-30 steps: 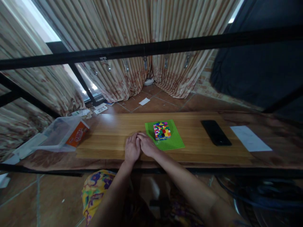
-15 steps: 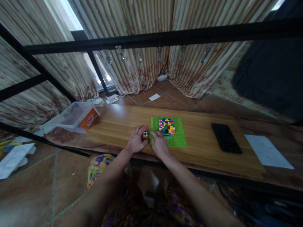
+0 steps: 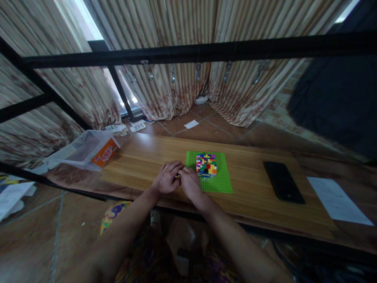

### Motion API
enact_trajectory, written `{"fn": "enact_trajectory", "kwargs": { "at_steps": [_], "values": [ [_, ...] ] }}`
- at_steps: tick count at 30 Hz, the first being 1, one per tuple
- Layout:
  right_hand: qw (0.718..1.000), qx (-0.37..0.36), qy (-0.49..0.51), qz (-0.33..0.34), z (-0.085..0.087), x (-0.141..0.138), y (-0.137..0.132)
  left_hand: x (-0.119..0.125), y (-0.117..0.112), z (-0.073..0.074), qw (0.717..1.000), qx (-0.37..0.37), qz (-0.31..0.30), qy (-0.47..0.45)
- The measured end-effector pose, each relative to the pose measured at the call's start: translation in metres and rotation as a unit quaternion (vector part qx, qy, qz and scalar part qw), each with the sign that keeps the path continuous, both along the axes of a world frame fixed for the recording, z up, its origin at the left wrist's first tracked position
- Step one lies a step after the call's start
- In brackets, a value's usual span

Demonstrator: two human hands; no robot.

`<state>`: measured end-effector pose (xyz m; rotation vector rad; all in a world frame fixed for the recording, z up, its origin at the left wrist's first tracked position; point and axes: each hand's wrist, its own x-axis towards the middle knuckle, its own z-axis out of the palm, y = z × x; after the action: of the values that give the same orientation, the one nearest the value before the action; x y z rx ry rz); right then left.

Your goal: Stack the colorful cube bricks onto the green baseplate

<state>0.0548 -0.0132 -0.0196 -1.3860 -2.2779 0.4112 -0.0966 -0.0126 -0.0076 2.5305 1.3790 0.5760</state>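
Left hand: the left hand [image 3: 167, 179] is low in the middle of the frame, over the wooden board [image 3: 147, 155]. Its fingers bend and meet the other hand; I cannot tell if they grip anything.
Right hand: the right hand [image 3: 191, 182] is just beside it, in front of the green plate's left edge. Its fingers curl in too, and their tips are hidden, so I cannot tell if they grip.
Small bright bit: a tiny spot of the small bright bit [image 3: 177, 175] peeks out between the hands. Most of it is covered.
Brick block: the brick block [image 3: 206, 165], with lots of colors, sits on the green plate [image 3: 220, 182], a bit right of the middle.
Phone: a black phone [image 3: 283, 182] lies on the board, at the right of the frame.
Paper: a white sheet [image 3: 338, 200] is at the far right, near the phone.
Tub: a see-through tub [image 3: 78, 155] with an orange label [image 3: 105, 153] is at the left.
Back: stripy curtains [image 3: 165, 35] hang behind a black bar [image 3: 176, 55] at the top.
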Motion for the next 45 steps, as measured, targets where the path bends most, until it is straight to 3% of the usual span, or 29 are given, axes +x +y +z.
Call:
{"fn": "enact_trajectory", "kwargs": {
  "at_steps": [10,19,23,26,29,34,42,45],
  "values": [
    [1.000,0.022,-0.016,0.005,0.003,-0.003,-0.004,-0.005,0.004,-0.011,1.000,0.013,0.004,-0.025],
    [0.998,0.047,0.044,-0.008,0.004,-0.003,-0.010,-0.004,0.003,-0.011,0.999,0.027,0.026,-0.037],
    [0.992,0.055,0.110,-0.018,0.006,0.005,-0.024,-0.004,0.004,-0.012,0.998,0.036,0.032,-0.036],
    [0.974,0.045,0.216,-0.046,0.006,0.024,-0.040,-0.003,0.004,-0.011,0.998,0.039,0.034,-0.034],
    [0.931,0.007,0.348,-0.112,0.005,0.052,-0.053,-0.002,0.003,-0.010,0.998,0.040,0.036,-0.034],
    [0.829,-0.105,0.511,-0.199,0.010,0.083,-0.056,-0.004,0.004,-0.012,0.998,0.043,0.032,-0.033],
    [0.651,-0.241,0.695,-0.188,0.027,0.085,-0.059,-0.005,0.004,-0.012,0.997,0.066,0.025,-0.025],
    [0.611,-0.276,0.719,-0.180,0.037,0.091,-0.064,-0.006,0.005,-0.008,0.995,0.090,0.041,-0.022]
  ]
}}
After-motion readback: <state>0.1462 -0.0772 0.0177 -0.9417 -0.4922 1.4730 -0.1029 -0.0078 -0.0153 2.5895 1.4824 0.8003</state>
